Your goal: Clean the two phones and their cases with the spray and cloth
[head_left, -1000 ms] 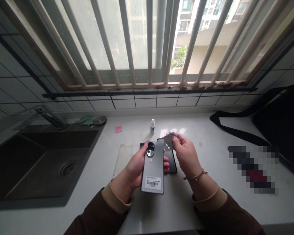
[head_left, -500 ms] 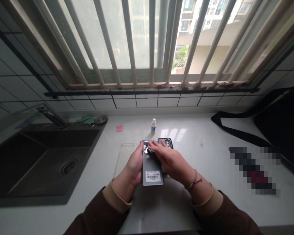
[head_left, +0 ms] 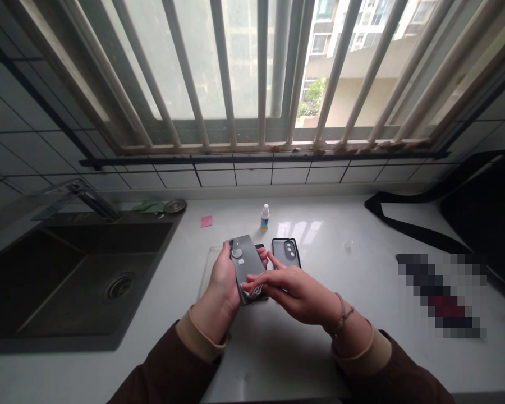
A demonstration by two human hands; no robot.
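Note:
My left hand (head_left: 224, 275) is closed around a grey phone (head_left: 247, 255), back side up and tilted, with its camera lenses at the top. The fingertips of my left hand come round the phone's far edge. Over the phone's lower back lies my right hand (head_left: 297, 289), fingers pressed on a small white piece with dark lines (head_left: 255, 290), whose kind I cannot make out. A black-edged phone case (head_left: 285, 251) rests on the counter just beyond my right hand. Partly behind my left hand lies a clear phone case (head_left: 206, 269).
A small white bottle (head_left: 265, 219) stands beyond the phone, with a pink note (head_left: 206, 221) to its left. The sink (head_left: 151, 235) and faucet (head_left: 95, 202) are at left. On the right lie a small clear object (head_left: 348, 245), a blurred-out item (head_left: 437, 297) and a black bag (head_left: 483, 213).
The phone has turned and tilted in my left hand. My right hand has slid from the camera end down to the lower back, uncovering the lenses and covering the label area.

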